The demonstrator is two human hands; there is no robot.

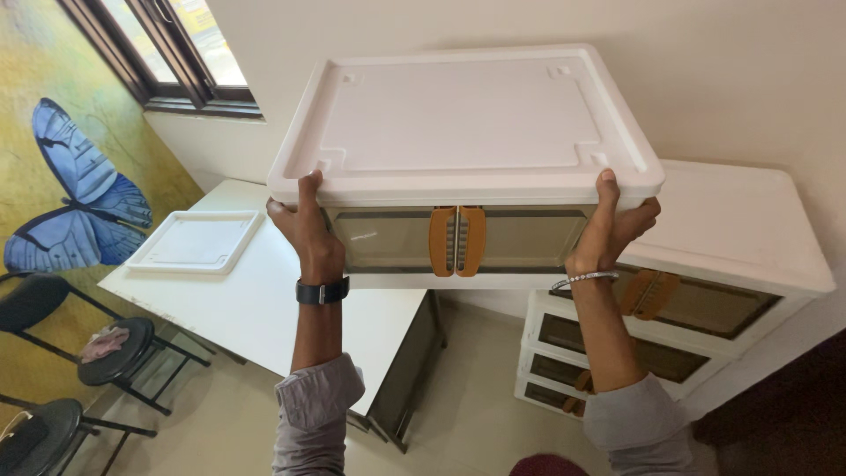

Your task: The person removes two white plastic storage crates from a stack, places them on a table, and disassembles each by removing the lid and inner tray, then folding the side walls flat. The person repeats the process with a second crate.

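Above white drawer stack (705,264): L hand (304,231) & R hand (612,225) clamp white storage box (467,132) by front corners. Advice: keep level, align edges w/ stack, watch thumbs.

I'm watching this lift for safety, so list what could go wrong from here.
1. The white storage box is held in the air only by the left hand and right hand at its front corners; it might tip away backward.
2. Its orange door handles face down toward the person; the doors might swing open.
3. It could knock the stacked boxes close beside it.
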